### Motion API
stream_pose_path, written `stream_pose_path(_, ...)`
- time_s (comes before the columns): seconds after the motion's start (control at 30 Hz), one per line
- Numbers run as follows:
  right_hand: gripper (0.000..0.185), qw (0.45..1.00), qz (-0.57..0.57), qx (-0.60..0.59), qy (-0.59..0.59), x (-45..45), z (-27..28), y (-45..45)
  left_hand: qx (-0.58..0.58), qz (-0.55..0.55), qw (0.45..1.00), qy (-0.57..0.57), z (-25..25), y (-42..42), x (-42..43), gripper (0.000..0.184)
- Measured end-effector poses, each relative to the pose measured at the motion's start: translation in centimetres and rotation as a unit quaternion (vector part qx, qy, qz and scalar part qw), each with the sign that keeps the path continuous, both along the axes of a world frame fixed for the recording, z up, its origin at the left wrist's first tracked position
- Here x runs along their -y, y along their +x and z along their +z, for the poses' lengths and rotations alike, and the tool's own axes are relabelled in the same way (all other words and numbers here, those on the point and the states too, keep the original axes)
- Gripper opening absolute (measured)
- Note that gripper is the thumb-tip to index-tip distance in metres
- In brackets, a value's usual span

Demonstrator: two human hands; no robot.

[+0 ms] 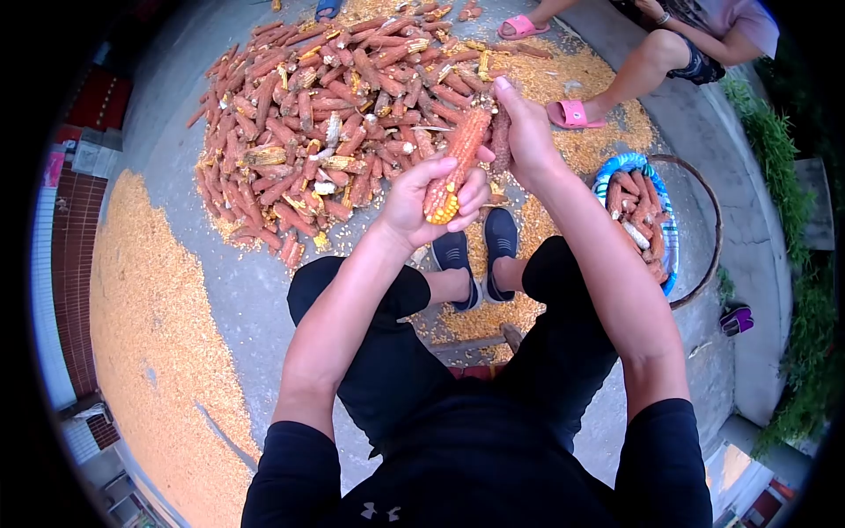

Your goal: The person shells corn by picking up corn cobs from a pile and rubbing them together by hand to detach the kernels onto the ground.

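Observation:
My left hand [433, 195] is closed around a corn cob [467, 143], tilted with its upper end up and to the right. Most of this cob is bare and reddish, but a patch of yellow kernels stays at its lower end. In my right hand [532, 132] is a second, darker bare cob [500, 141], partly hidden by the fingers and lying close against the first. Both hands are held in front of me, above my shoes, with the large heap of stripped cobs [299, 132] just beyond them.
A basket with a blue patterned liner [672, 238] holds several cobs at the right. Loose kernels [158, 352] cover the ground at the left. Another person's foot in a pink sandal [574, 114] stands at the upper right. A purple shoe [737, 320] lies by the kerb.

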State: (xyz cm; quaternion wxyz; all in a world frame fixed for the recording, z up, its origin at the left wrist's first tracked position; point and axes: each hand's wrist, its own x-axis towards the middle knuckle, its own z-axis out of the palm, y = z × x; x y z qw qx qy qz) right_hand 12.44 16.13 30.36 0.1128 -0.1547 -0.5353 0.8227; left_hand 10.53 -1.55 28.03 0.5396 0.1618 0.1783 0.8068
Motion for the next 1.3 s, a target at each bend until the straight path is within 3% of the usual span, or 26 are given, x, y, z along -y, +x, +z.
stream_pose_path(0.23, 0.032, 0.998, 0.021, 0.016, 0.052, -0.3, 0.1, 0.5, 0.022, 0.002, 1.0, 0.019, 0.0, -0.6, 0.2, 0.048)
stream_pose_path(0.33, 0.024, 0.997, 0.009, 0.003, 0.071, -0.1, 0.2, 0.6, -0.054, 0.068, 0.99, -0.109, 0.4, -0.1, 0.2, 0.044)
stream_pose_path(0.53, 0.013, 0.998, 0.028, -0.029, 0.041, -0.2, 0.4, 0.9, 0.028, -0.02, 0.999, -0.008, -1.2, -1.1, 0.5, 0.043)
stream_pose_path(0.73, 0.016, 1.0, 0.006, -0.014, -0.001, 0.2, 0.8, 1.1, 0.022, -0.042, 0.999, 0.009, -1.5, -1.4, 0.6, 0.049)
stream_pose_path(0.83, 0.016, 1.0, 0.02, -0.002, -0.017, 0.0, 1.4, 1.1, -0.015, 0.031, 0.991, -0.133, -0.1, -1.0, 0.4, 0.046)
stream_pose_path(0.93, 0.018, 0.999, 0.022, 0.024, 0.038, -0.2, 1.1, 1.0, -0.168, 0.063, 0.965, -0.193, -0.8, -1.5, 0.4, 0.044)
stream_pose_path(0.97, 0.019, 0.998, 0.003, 0.028, 0.062, 0.1, 0.8, 0.9, -0.158, 0.073, 0.964, -0.201, -1.0, -1.3, 0.4, 0.037)
stream_pose_path(1.1, 0.019, 0.994, -0.036, 0.031, 0.102, 0.5, 0.5, 0.9, -0.407, 0.238, 0.819, -0.328, -0.6, 0.4, -0.8, 0.029)
stream_pose_path(1.2, 0.019, 0.993, -0.026, 0.035, 0.107, 0.5, 0.6, 1.1, -0.457, 0.269, 0.794, -0.298, -1.4, 0.6, -1.2, 0.026)
stream_pose_path(1.3, 0.016, 0.989, -0.033, 0.04, 0.135, 0.5, 0.7, 1.3, -0.377, 0.207, 0.857, -0.285, -1.0, 0.7, -1.0, 0.028)
